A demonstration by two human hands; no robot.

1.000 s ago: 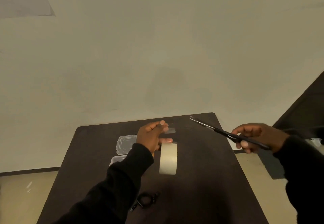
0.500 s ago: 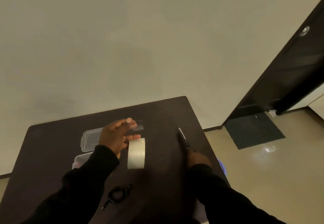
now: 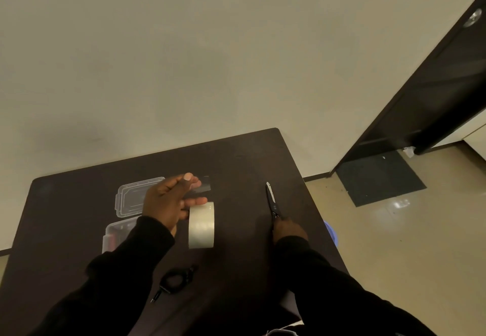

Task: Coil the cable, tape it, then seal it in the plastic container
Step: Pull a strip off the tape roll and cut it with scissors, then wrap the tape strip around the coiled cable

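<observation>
My left hand (image 3: 168, 202) hovers over the dark table (image 3: 236, 156), pinching a cut strip of clear tape (image 3: 202, 187) between thumb and fingers, with the tape roll (image 3: 201, 225) held on edge under the lower fingers. My right hand (image 3: 288, 230) rests on the table at the right, closed on the handles of black scissors (image 3: 272, 200) whose blades lie flat and point away. A small coiled black cable (image 3: 175, 280) lies on the table near me. The clear container lid (image 3: 131, 196) and the clear container (image 3: 114, 238) sit at the left, partly behind my left arm.
The table's right edge runs just beyond the scissors, with tiled floor below. A blue object (image 3: 332, 233) peeks out under that edge. A dark doorway and a dark floor mat (image 3: 378, 177) are at the right. A plain wall stands behind the table.
My right hand came down from the air and laid the scissors on the table at the right. The left hand kept hold of the tape strip and roll. The camera turned right.
</observation>
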